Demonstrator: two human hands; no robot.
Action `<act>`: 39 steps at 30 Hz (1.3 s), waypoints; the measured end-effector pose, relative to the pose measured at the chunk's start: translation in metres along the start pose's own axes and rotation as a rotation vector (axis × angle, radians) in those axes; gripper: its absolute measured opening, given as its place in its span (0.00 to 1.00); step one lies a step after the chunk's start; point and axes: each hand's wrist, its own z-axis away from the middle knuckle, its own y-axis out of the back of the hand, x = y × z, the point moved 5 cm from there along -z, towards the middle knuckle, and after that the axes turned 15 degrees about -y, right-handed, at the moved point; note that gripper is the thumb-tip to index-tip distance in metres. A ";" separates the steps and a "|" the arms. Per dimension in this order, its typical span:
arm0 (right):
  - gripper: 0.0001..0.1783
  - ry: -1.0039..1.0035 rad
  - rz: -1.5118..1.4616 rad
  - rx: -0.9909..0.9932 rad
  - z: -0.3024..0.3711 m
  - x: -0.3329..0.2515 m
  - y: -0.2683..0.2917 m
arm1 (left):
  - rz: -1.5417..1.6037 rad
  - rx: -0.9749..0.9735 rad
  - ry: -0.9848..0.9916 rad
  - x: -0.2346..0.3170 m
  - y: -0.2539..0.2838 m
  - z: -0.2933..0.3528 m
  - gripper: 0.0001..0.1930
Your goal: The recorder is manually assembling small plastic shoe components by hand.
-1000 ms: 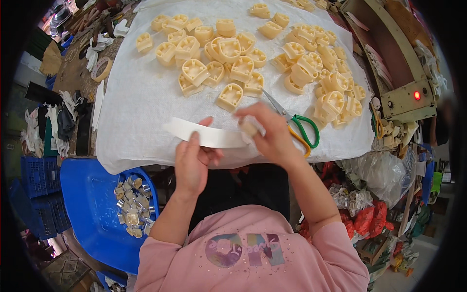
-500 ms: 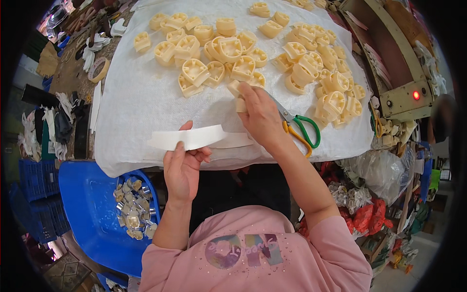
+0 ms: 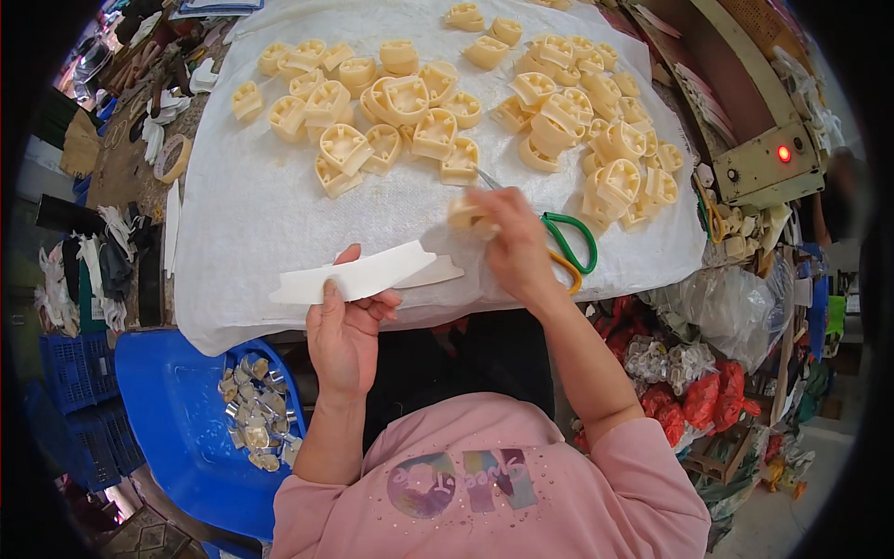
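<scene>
A curved white strip (image 3: 358, 277) is pinched between the thumb and fingers of my left hand (image 3: 346, 326), above the near edge of the white cloth. Another white strip (image 3: 438, 271) lies on the cloth just behind it. My right hand (image 3: 512, 238), a little blurred, grips a cream plastic piece (image 3: 466, 214) with a hollow, rounded form. Scissors (image 3: 571, 244) with one green and one yellow handle lie beside and partly under my right hand. Many similar cream pieces (image 3: 407, 100) are heaped farther back on the cloth.
A second pile of cream pieces (image 3: 619, 186) covers the right of the white cloth (image 3: 223, 233). At lower left a blue tub (image 3: 177, 419) holds shiny metallic pieces (image 3: 256, 410). A tape roll (image 3: 172, 158) sits at left; a metal machine with a red light (image 3: 784, 154) stands at right.
My right hand has drawn back from the heap's near side, bringing a cream piece closer to the strip in my left hand. The view has shifted slightly.
</scene>
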 end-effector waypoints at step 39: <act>0.27 0.357 -0.486 0.325 0.076 -0.050 0.035 | -0.073 -0.262 0.103 -0.017 -0.071 0.045 0.25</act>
